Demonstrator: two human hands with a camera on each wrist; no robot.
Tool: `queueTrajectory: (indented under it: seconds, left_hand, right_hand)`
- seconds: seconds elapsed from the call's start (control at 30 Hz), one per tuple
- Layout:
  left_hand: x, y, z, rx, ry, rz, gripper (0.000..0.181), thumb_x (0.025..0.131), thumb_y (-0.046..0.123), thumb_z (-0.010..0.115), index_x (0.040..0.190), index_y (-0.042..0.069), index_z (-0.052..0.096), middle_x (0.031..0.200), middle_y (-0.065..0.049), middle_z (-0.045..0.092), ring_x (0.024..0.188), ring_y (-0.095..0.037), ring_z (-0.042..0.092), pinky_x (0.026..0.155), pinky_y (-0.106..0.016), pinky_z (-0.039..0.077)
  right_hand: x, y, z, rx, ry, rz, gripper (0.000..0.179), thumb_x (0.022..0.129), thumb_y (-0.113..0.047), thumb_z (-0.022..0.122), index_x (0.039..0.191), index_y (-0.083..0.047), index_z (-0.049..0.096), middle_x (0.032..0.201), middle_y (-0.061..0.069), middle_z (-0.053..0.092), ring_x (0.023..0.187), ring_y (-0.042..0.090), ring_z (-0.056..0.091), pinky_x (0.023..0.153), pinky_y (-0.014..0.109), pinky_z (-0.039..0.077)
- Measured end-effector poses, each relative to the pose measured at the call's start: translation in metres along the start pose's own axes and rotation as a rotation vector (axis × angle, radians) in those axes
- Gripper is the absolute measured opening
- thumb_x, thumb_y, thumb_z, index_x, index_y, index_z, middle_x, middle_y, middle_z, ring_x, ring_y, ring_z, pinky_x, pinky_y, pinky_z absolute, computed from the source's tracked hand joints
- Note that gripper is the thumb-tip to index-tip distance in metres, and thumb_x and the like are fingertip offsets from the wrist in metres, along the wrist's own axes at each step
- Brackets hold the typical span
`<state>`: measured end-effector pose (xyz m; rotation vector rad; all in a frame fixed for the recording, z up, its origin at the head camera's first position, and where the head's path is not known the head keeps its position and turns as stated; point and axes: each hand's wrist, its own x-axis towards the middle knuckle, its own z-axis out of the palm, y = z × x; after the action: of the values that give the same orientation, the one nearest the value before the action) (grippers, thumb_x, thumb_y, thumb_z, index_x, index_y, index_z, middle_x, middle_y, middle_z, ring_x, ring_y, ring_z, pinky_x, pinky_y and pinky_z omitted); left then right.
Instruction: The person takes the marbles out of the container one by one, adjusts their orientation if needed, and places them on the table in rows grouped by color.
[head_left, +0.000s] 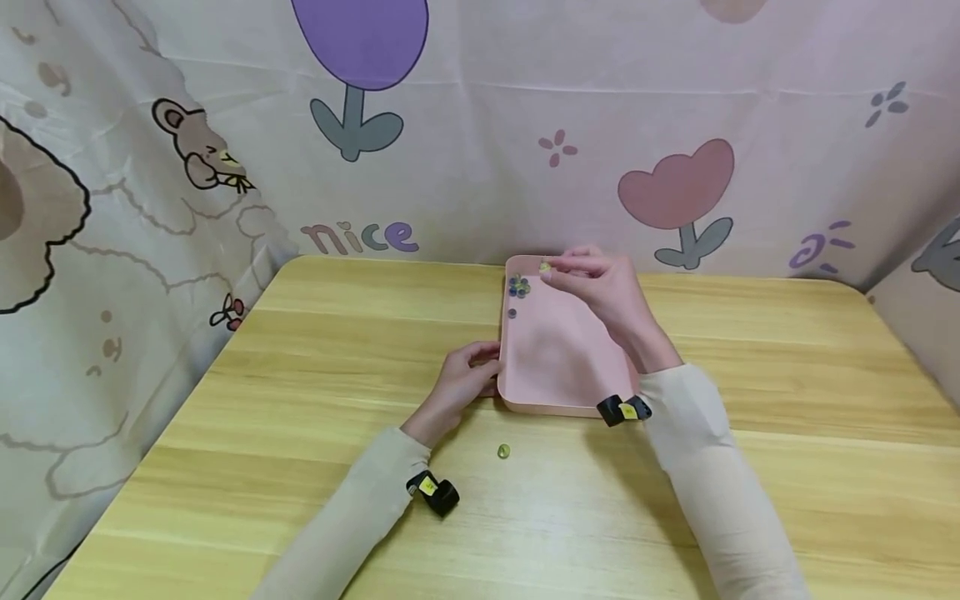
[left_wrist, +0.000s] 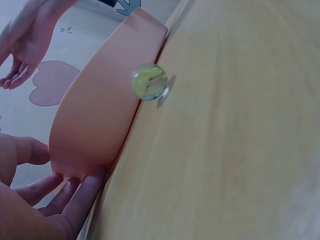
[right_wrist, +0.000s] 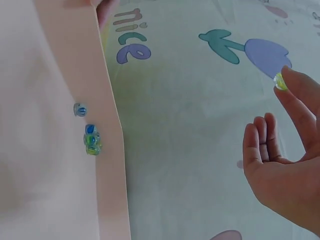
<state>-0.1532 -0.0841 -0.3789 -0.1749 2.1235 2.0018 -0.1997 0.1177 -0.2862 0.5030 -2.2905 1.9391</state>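
Observation:
A pink tray (head_left: pixel 570 358) lies on the wooden table. Several blue and green glass marbles (head_left: pixel 519 287) cluster inside it by the left wall, with a single marble (head_left: pixel 512 313) just nearer. My left hand (head_left: pixel 465 379) holds the tray's left side from outside, its curled fingers against the wall and rim. Above the tray's far end, my right hand (head_left: pixel 603 287) pinches a yellow-green marble (right_wrist: pixel 280 81) between thumb and index finger; its other fingers touch nothing. Another yellow-green marble (left_wrist: pixel 149 81) rests on the table in front of the tray.
The wooden table (head_left: pixel 337 350) extends to both sides of the tray. Close behind it hangs a printed cloth (head_left: pixel 487 167), which also covers the left and right sides. Black wrist cameras (head_left: pixel 435 493) sit on both sleeves.

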Motion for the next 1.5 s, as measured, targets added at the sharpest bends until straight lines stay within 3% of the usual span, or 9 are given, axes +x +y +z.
queueTrajectory:
  seconds: [0.17, 0.4, 0.57, 0.9, 1.17, 1.5]
  left_hand:
    - [0.000, 0.000, -0.001, -0.002, 0.003, 0.004, 0.035, 0.093, 0.003, 0.059, 0.129, 0.000, 0.058, 0.122, -0.015, 0.058, 0.094, -0.023, 0.063, 0.073, -0.029, 0.058]
    - [-0.001, -0.002, -0.001, -0.014, -0.015, 0.017, 0.036, 0.094, 0.003, 0.059, 0.129, -0.001, 0.057, 0.122, -0.016, 0.058, 0.093, -0.022, 0.063, 0.073, -0.030, 0.058]
    - [-0.001, -0.002, -0.002, -0.014, -0.022, 0.022, 0.036, 0.094, 0.005, 0.059, 0.130, -0.001, 0.057, 0.122, -0.015, 0.059, 0.092, -0.021, 0.064, 0.073, -0.030, 0.058]
    - [0.000, -0.003, -0.002, -0.007, -0.005, 0.021, 0.035, 0.094, 0.005, 0.059, 0.129, 0.001, 0.058, 0.121, -0.014, 0.060, 0.096, -0.022, 0.063, 0.075, -0.030, 0.057]
    - [0.001, -0.005, -0.002, -0.015, -0.011, 0.018, 0.036, 0.094, 0.004, 0.059, 0.130, 0.000, 0.057, 0.121, -0.014, 0.060, 0.097, -0.023, 0.062, 0.076, -0.031, 0.058]
    - [-0.001, -0.003, -0.002, -0.009, -0.009, 0.009, 0.036, 0.093, 0.004, 0.060, 0.130, 0.001, 0.058, 0.122, -0.014, 0.059, 0.096, -0.022, 0.062, 0.075, -0.029, 0.057]
  right_hand:
    - [-0.011, -0.001, 0.003, -0.057, 0.008, 0.000, 0.030, 0.083, -0.007, 0.075, 0.109, 0.007, 0.070, 0.108, 0.006, 0.056, 0.103, 0.015, 0.046, 0.079, 0.022, 0.050]
    - [-0.023, 0.002, 0.009, 0.010, -0.028, 0.067, 0.031, 0.084, -0.006, 0.074, 0.111, 0.008, 0.068, 0.107, 0.002, 0.055, 0.098, 0.014, 0.054, 0.081, 0.022, 0.050]
    - [-0.026, 0.006, 0.013, -0.020, -0.034, 0.053, 0.029, 0.083, -0.003, 0.074, 0.109, 0.008, 0.069, 0.102, 0.004, 0.056, 0.098, 0.016, 0.048, 0.076, 0.022, 0.047]
    - [-0.036, 0.013, 0.014, -0.068, -0.071, 0.113, 0.029, 0.084, -0.006, 0.074, 0.110, 0.006, 0.070, 0.104, 0.007, 0.053, 0.096, 0.016, 0.054, 0.081, 0.020, 0.050]
    - [-0.059, 0.023, 0.009, -0.141, -0.152, 0.107, 0.026, 0.084, -0.008, 0.075, 0.108, 0.002, 0.072, 0.100, 0.010, 0.057, 0.095, 0.021, 0.050, 0.073, 0.021, 0.046]
    - [-0.091, 0.029, 0.009, -0.184, -0.183, 0.121, 0.024, 0.082, -0.010, 0.077, 0.104, 0.000, 0.075, 0.095, 0.009, 0.059, 0.093, 0.021, 0.051, 0.067, 0.020, 0.046]
